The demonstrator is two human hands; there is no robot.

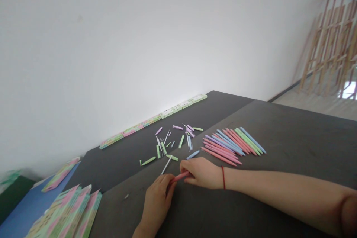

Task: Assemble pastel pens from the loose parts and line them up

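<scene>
Both hands meet over the dark table, holding a pink pen barrel (181, 176) between them. My left hand (158, 196) pinches its left end. My right hand (202, 173), with a red cord at the wrist, is closed round the other end. A thin white refill (167, 164) reaches up from behind my left fingers; I cannot tell if they hold it or it lies on the table. Just beyond the right hand lies a blue pen part (193, 154). Further off are loose green barrels (181, 141), purple parts (177, 127) and more refills.
Right of the loose parts lies a row of pink, blue, purple and green pens (234, 142). Flat boxes (169, 112) line the table's back edge by the wall. Patterned packs (80, 212) are stacked at the front left. Wooden racks (331, 41) stand far right.
</scene>
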